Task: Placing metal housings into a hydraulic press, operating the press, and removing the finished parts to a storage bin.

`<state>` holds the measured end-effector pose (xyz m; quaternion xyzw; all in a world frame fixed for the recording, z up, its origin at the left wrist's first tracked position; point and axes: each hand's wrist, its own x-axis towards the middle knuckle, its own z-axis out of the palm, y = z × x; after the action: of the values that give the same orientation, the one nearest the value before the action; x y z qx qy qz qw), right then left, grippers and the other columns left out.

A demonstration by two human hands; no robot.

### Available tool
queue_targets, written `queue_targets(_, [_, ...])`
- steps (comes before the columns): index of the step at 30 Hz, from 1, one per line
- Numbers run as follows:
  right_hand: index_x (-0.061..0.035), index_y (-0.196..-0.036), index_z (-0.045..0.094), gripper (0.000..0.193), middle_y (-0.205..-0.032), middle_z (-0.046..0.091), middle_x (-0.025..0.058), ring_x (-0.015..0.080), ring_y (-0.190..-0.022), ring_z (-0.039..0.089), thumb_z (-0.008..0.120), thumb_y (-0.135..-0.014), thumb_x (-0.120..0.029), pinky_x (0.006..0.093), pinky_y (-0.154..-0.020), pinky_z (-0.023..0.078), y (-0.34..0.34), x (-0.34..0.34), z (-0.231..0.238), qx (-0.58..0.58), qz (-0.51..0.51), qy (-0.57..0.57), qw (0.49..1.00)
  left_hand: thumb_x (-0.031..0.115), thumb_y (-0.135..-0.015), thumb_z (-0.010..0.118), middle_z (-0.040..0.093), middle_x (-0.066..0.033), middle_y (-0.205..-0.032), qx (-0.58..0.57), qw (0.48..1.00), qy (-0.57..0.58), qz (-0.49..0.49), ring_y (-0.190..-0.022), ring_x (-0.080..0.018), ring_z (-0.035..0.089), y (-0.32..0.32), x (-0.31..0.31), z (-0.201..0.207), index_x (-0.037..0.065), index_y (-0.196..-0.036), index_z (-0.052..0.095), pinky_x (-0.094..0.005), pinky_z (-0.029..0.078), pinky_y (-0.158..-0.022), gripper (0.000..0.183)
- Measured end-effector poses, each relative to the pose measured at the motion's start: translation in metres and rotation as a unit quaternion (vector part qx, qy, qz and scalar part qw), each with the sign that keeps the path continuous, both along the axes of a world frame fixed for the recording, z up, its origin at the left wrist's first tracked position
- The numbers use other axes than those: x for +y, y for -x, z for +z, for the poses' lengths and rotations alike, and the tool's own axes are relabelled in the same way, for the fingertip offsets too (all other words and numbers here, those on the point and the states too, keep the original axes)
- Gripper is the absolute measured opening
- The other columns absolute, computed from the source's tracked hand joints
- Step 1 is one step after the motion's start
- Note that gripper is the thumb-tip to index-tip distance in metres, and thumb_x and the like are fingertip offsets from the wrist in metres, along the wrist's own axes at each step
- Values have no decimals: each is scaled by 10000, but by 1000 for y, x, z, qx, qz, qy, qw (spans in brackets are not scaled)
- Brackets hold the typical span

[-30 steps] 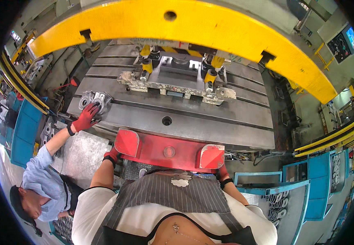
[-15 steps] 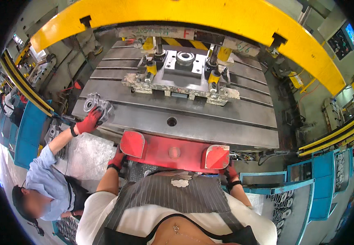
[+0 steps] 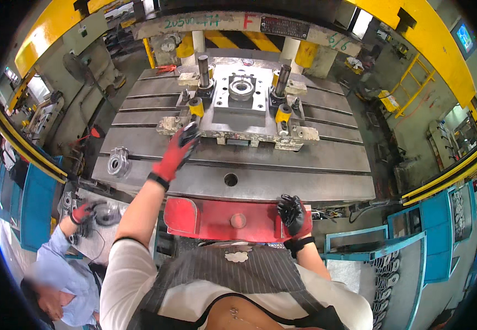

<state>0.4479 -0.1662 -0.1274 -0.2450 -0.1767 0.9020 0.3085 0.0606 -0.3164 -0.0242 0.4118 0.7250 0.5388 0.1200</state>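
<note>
From my end, head view: left hand is out over the press bed, at the front-left corner of the lower die. Fingers extended, grip loose; I can't tell if the fingertips touch the clamp area there. Right hand is at the right end of the red control console, fingers up and slightly bent, apart from each other. Can't confirm contact with the console. Both gloves are red with black palms and fingers.

Ring-shaped metal part sits on the bright die plate, mid-die, between two dark guide posts, well apart from both hands. Upper die is raised above it. Second cast metal part lies on the bed near its left edge.

Co-worker on my left: red-gloved hand beside a blurred metal part over the side table; can't tell if it's gripped. Blue-framed bin at right has stacked parts.
</note>
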Motion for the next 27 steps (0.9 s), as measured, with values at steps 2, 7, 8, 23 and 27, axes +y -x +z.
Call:
queue_targets(2, [-6, -1137, 520, 417, -964, 635, 135, 232, -871, 612, 410, -925, -348, 336, -783, 503, -1, -1, 2, 10, 5, -8, 1000, 224, -808, 634, 501, -163, -1218, 37, 999, -9, -37, -1113, -233, 491, 5, 55, 21, 34, -1254, 432, -303, 373, -944, 525])
queue_targets(7, [11, -1188, 472, 451, -991, 623, 136, 235, -890, 607, 376, -933, -349, 338, -810, 496, 1, 1, -5, -18, -10, -45, 999, 511, -710, 641, 340, -243, -1330, 146, 974, 164, 46, -1218, -343, 375, 41, 189, 4, 73, -1307, 371, -374, 327, -998, 788])
queue_targets(8, [2, -1195, 468, 448, -1002, 611, 137, 230, -895, 604, 364, -937, -349, 334, -817, 493, 3, 0, 1, -10, -18, -37, 999, 552, -693, 631, 303, -250, -1355, 165, 961, 214, 67, -1241, -355, 344, 38, 206, 11, 80, -1324, 348, -383, 314, -1009, 838])
queue_targets(23, [29, -1136, 527, 316, -1027, 609, 100, 180, -893, 584, 436, -908, -170, 278, -818, 464, -11, 0, -93, -261, -95, -351, 894, 568, -558, 726, 249, -228, -1394, 196, 903, 364, 118, -1230, -382, 348, 56, 312, 27, 162, -1396, 197, -423, 331, -994, 1070])
queue_targets(27, [0, -1119, 537, 291, -1032, 603, 85, 168, -910, 576, 471, -882, -155, 266, -796, 463, 7, -4, -51, -281, -77, -394, 872, 543, -528, 753, 339, -238, -1304, 208, 921, 295, 148, -1140, -387, 419, 68, 308, 22, 158, -1358, 241, -476, 394, -911, 1049])
